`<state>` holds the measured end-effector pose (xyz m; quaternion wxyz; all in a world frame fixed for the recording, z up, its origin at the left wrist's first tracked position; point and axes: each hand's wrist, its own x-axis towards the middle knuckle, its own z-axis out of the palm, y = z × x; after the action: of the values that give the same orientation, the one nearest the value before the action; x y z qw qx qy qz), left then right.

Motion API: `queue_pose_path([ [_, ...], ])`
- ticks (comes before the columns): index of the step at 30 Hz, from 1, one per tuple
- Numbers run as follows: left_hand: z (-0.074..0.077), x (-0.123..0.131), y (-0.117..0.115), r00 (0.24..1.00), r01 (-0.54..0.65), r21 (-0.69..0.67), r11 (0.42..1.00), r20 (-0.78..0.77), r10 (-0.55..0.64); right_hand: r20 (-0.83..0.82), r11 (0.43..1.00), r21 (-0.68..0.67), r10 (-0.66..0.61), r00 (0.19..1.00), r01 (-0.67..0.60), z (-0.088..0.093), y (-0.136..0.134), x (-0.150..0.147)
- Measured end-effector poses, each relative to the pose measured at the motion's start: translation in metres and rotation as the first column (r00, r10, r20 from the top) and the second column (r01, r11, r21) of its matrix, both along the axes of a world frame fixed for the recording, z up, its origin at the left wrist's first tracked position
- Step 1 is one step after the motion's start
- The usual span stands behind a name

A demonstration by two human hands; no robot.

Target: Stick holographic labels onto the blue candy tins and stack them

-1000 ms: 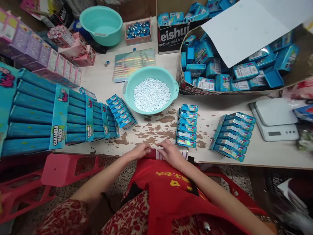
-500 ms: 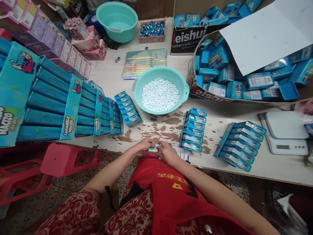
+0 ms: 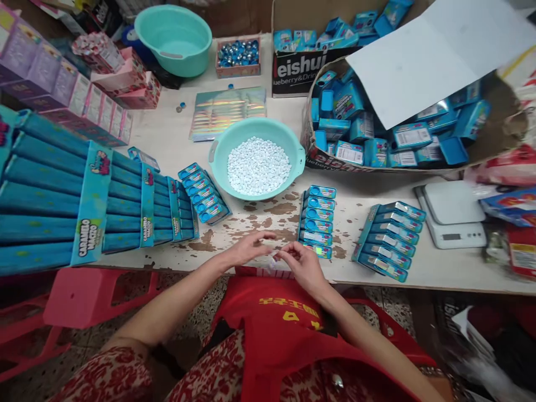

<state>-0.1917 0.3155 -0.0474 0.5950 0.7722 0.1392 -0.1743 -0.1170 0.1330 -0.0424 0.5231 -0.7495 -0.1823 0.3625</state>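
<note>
My right hand [image 3: 302, 267] is raised just above the table's front edge, thumb and forefinger pinched on a small, shiny, see-through sticker [image 3: 274, 260]. My left hand [image 3: 248, 248] faces it from the left, fingers stretched and apart, with nothing visibly in them. Below both hands, partly hidden, a sticker sheet [image 3: 274, 273] lies along the table edge. Right of my right hand stands a tray of blue candy tins [image 3: 318, 215] with round recesses in their tops. A turquoise basin [image 3: 218, 167] of small white candies sits beyond my hands.
Blue display trays [image 3: 90, 206] line the left side. Another tin tray [image 3: 389, 240] and a white scale [image 3: 456, 215] stand to the right. Behind are a carton [image 3: 310, 131] of tins, a second basin [image 3: 176, 61], a box of caps [image 3: 238, 71] and shiny sheets [image 3: 201, 131].
My left hand has come off the sticker sheet and its fingers have spread. My right hand has lifted from the sheet with the small sticker pinched. The whole view has shifted to the right.
</note>
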Motion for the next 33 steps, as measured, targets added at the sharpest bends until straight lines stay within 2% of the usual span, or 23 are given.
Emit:
queue_pose_path([
  [3,0.012,0.019,-0.018,0.990,0.070,-0.240,0.968,-0.100,-0.096,-0.014,0.978,0.033,-0.204,0.979,0.204,0.009,-0.006,0.007],
  [5,0.011,0.037,-0.027,0.985,0.057,-0.278,0.959,-0.141,-0.100,0.027,0.944,0.018,-0.330,0.944,0.330,0.007,-0.008,0.013],
  [9,0.004,0.080,-0.031,0.991,0.085,-0.197,0.977,-0.083,-0.103,0.289,0.853,-0.015,-0.496,0.819,0.522,-0.006,-0.011,0.034],
  [12,-0.002,0.105,-0.029,0.991,0.130,-0.163,0.978,-0.011,-0.133,0.469,0.794,-0.067,-0.510,0.722,0.604,-0.015,-0.012,0.051],
  [15,-0.011,0.120,-0.031,0.983,0.182,-0.062,0.981,0.041,-0.179,0.528,0.748,-0.168,-0.482,0.700,0.642,-0.022,-0.011,0.062],
  [17,-0.016,0.126,-0.035,0.982,0.188,-0.006,0.982,0.037,-0.188,0.505,0.730,-0.190,-0.501,0.703,0.656,-0.027,-0.009,0.066],
  [21,-0.023,0.132,-0.039,0.985,0.145,0.002,0.989,-0.093,-0.144,0.402,0.715,-0.182,-0.573,0.714,0.675,-0.038,-0.011,0.071],
  [24,-0.025,0.127,-0.036,0.981,0.093,0.229,0.969,-0.186,-0.050,0.253,0.671,-0.166,-0.680,0.688,0.723,-0.042,-0.016,0.076],
  [26,-0.026,0.117,-0.038,0.986,0.017,0.362,0.932,-0.163,0.045,0.179,0.668,-0.162,-0.704,0.688,0.726,-0.044,-0.018,0.078],
  [28,-0.028,0.105,-0.049,0.989,-0.099,0.338,0.936,-0.074,0.131,0.213,0.696,-0.177,-0.664,0.717,0.696,-0.046,-0.019,0.080],
  [30,-0.032,0.093,-0.067,0.991,-0.134,0.231,0.964,0.021,0.133,0.297,0.715,-0.211,-0.603,0.741,0.666,-0.049,-0.020,0.081],
  [33,-0.039,0.080,-0.083,1.000,0.026,0.192,0.981,-0.017,-0.023,0.385,0.721,-0.239,-0.545,0.745,0.651,-0.048,-0.025,0.081],
])
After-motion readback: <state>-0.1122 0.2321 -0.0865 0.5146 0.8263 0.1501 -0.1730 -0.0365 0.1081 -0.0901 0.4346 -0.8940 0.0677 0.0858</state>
